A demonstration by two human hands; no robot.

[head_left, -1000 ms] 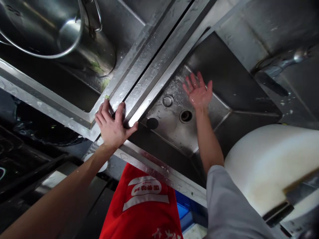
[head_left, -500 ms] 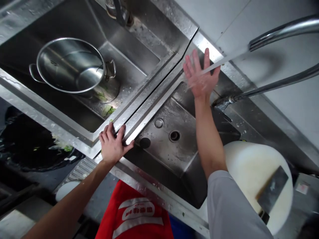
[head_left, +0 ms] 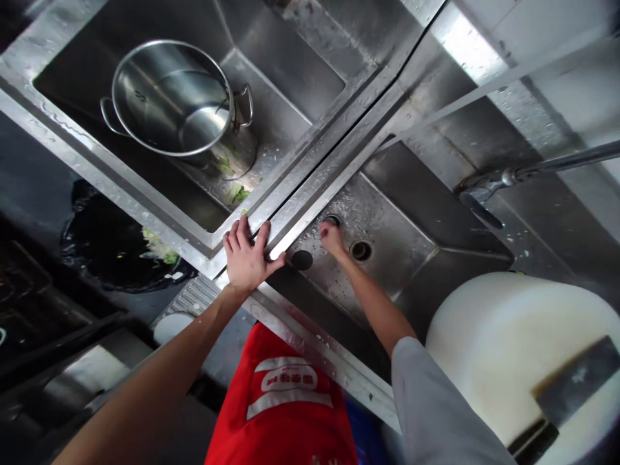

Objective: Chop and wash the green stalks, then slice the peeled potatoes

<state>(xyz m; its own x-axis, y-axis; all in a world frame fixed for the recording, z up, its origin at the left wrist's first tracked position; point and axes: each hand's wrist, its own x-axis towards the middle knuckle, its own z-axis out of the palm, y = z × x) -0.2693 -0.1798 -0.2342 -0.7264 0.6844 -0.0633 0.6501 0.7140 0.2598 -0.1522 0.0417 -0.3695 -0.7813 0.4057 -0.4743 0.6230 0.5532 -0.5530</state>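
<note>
My right hand (head_left: 331,237) is down in the right-hand sink (head_left: 387,213), its fingers closed at the edge of a small round drain cover (head_left: 332,220). My fingers partly hide that cover. Just right of it is the open drain hole (head_left: 361,250), and a flat black disc (head_left: 302,260) lies to the left. My left hand (head_left: 246,261) rests with fingers spread on the metal rim between the two sinks, holding nothing. A stream of water (head_left: 465,100) shoots in from the upper right, above the sink.
A steel pot (head_left: 172,97) with two handles stands in the left sink, with leaf scraps (head_left: 236,192) beside it. A black-lined bin (head_left: 106,239) is at lower left. To the right, a cleaver (head_left: 578,381) lies on a thick round chopping board (head_left: 484,323). A faucet pipe (head_left: 562,159) juts over the sink.
My right hand has dropped from the water stream, where it was spread, to the sink floor and closed at the drain cover. My left hand stays on the rim. The view has shifted.
</note>
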